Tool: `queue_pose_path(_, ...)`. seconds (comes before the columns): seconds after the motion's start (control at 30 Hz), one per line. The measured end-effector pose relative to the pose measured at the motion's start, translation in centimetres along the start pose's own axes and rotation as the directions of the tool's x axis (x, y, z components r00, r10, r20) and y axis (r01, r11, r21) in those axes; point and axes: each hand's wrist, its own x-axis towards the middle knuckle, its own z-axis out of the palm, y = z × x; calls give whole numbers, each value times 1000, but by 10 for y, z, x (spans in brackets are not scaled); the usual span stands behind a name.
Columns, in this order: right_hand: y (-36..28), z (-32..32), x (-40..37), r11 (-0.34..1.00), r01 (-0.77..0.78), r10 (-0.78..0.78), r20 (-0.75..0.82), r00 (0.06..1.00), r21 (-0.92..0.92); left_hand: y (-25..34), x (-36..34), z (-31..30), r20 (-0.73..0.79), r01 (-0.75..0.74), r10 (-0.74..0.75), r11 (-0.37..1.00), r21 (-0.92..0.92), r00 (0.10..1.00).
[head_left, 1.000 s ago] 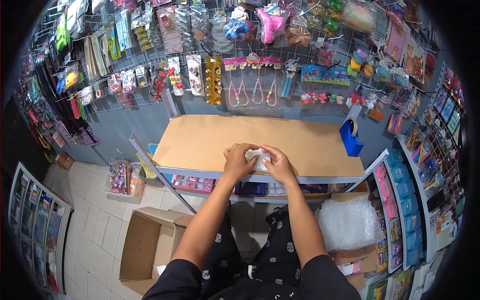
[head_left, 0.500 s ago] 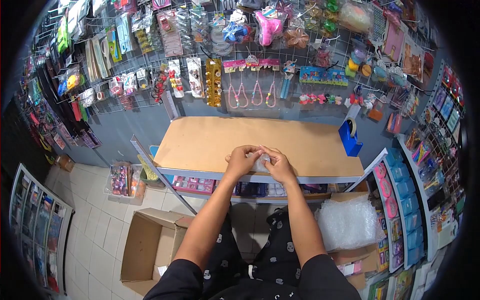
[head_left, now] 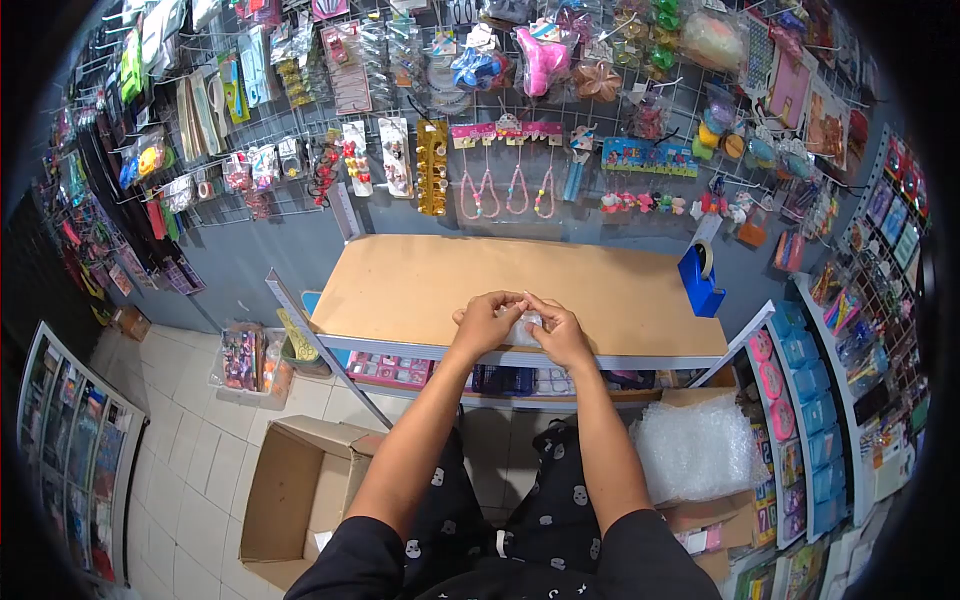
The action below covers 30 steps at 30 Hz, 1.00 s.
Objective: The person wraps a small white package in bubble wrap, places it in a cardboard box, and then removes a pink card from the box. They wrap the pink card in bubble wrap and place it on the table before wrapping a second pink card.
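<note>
My left hand [head_left: 484,324] and my right hand [head_left: 562,335] meet over the front edge of the wooden tabletop [head_left: 430,275]. Between them is a small piece of clear, crinkled plastic wrap [head_left: 523,328], with the fingers of both hands closed on it. The fingertips touch or nearly touch at its top. Whatever the wrap may contain is too small to make out.
A blue tape dispenser [head_left: 702,280] stands at the tabletop's right end. Below right lies a stack of bubble wrap [head_left: 695,450]. An open cardboard box [head_left: 290,490] sits on the floor at left. Packaged accessories hang on the wall grid behind.
The camera view has shifted very slightly. Both hands stay in the same place, with only small finger movement around the plastic.
</note>
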Motion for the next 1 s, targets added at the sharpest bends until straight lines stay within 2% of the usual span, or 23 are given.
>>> queue_pose_path(0.07,-6,1,-2,999,-15,15,9,1000,42,-15,5,3,23,-23,23,1000,0,999)
queue_pose_path(0.1,-6,1,-2,1000,-9,9,9,1000,7,-14,6,3,35,-37,37,999,-1,999)
queue_pose_path(0.2,-5,-1,-1,998,0,0,5,1000,-64,-10,4,2,14,-39,37,983,181,999)
queue_pose_path(0.3,-4,0,-1,998,-19,19,-6,1000,-58,-18,7,5,25,-27,26,999,25,999)
queue_pose_path(0.4,-3,1,-2,999,-20,20,-19,1000,-32,-16,4,3,17,21,-22,998,61,1000)
queue_pose_path(0.5,2,2,-2,999,34,-35,-50,998,-34,-3,-2,-2,-10,42,-40,981,187,999)
queue_pose_path(0.6,8,2,-2,994,92,-96,-75,993,-59,-10,-1,-2,4,18,-18,992,122,1000)
queue_pose_path(0.67,6,4,-2,995,94,-96,-82,992,-30,-8,-4,-5,19,10,-13,988,155,1000)
queue_pose_path(0.77,-18,3,-5,976,-7,-4,-52,999,-217,-15,-5,-5,38,-18,14,995,97,999)
queue_pose_path(0.87,-11,1,-5,957,16,-33,-55,998,-288,-18,-8,-4,36,-17,16,999,28,999)
queue_pose_path(0.97,4,3,-1,998,-67,64,-126,990,-15,-16,-13,-6,36,7,-8,1000,29,999)
queue_pose_path(1.0,1,4,-1,997,-72,69,-122,990,-16,-16,-14,-7,37,14,-16,999,38,999)
